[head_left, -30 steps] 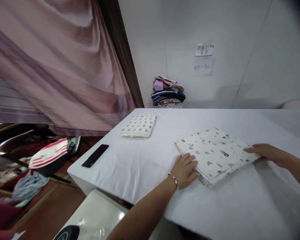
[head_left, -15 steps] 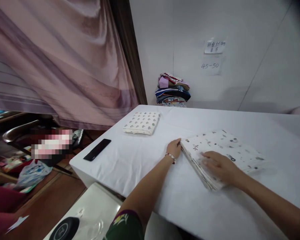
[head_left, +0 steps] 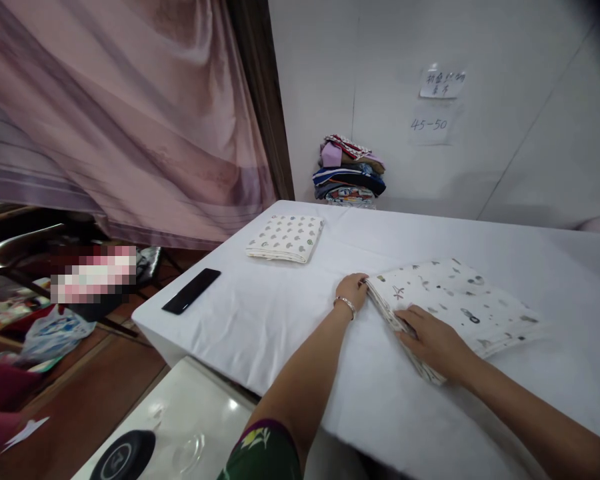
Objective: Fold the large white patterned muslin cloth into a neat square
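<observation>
A folded white cloth [head_left: 445, 293] with small scattered prints lies at an angle on the white-covered table [head_left: 260, 313]. Its layered edge faces me. At the left corner of this cloth, my left hand [head_left: 353, 292] is closed, thumb and fingers pinching the layers; a bracelet circles that wrist. Farther along the same edge, my right hand [head_left: 433, 343] is closed over the layers from the near side. Part of the cloth is hidden behind it. A second folded cloth [head_left: 287, 237], white with rows of grey prints, rests flat at the far left of the table.
A black phone [head_left: 191, 291] lies by the table's left edge. Behind the table, a pile of folded fabrics [head_left: 350, 170] stands against the wall. Paper notes [head_left: 437, 103] hang there. A white surface with a round black object [head_left: 125, 457] is at lower left; a pink curtain [head_left: 145, 120] hangs beyond.
My right hand has gone from a blurred position over the cloth's top to gripping its near edge. My left hand keeps its corner. The view has shifted slightly.
</observation>
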{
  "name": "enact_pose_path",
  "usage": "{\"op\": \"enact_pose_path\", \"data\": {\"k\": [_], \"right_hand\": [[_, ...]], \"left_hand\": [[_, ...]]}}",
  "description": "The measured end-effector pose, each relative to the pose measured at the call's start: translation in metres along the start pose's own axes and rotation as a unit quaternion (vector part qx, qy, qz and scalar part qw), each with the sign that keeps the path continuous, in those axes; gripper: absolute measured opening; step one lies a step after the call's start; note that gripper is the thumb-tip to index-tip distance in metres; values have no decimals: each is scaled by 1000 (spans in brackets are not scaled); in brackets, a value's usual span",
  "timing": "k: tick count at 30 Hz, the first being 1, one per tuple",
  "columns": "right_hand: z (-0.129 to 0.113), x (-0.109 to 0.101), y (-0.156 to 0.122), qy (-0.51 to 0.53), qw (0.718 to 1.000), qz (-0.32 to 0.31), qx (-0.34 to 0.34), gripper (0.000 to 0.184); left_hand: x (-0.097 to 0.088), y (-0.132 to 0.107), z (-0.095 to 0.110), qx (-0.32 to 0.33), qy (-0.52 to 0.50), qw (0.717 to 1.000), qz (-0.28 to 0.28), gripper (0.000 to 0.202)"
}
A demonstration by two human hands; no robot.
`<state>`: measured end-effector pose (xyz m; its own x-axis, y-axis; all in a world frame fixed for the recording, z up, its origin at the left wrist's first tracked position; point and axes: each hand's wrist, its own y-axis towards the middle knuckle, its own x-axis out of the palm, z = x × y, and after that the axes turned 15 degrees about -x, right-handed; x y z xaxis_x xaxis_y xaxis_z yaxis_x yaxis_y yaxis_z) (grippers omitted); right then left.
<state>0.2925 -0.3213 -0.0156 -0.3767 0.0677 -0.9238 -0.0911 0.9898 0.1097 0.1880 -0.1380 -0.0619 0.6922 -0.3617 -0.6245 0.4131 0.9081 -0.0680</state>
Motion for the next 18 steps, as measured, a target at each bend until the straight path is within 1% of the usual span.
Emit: {"op": "enact_pose_path", "data": {"k": [2, 4, 7, 8, 10, 12, 16, 18], "right_hand": [[-1, -6, 5, 26, 1000, 3, 14, 28], [-3, -9, 12, 37, 999, 22, 32, 29], [-4, -10, 22, 34, 997, 45, 46, 25], [-4, -10, 24, 33, 997, 48, 49, 23], [-4, -8, 28, 37, 997, 49, 55, 20], [-3, -7, 30, 49, 996, 52, 62, 19], [2, -6, 31, 66, 994, 62, 68, 18], [6, -5, 30, 76, 992, 71, 70, 19]], "left_hand": [[-2, -3, 0, 1, -12, 1000, -2, 29], [-6, -8, 0, -2, -22, 1000, 12, 28], [-14, -20, 1, -29, -22, 998, 47, 17], [-16, -24, 2, -44, -18, 998, 45, 14], [-19, -31, 4, -68, -11, 998, 7, 12], [-19, -38, 7, -80, -10, 995, -54, 15], [-11, -47, 11, -97, -26, 979, -175, 25], [-7, -49, 12, -101, -39, 970, -216, 26]]}}
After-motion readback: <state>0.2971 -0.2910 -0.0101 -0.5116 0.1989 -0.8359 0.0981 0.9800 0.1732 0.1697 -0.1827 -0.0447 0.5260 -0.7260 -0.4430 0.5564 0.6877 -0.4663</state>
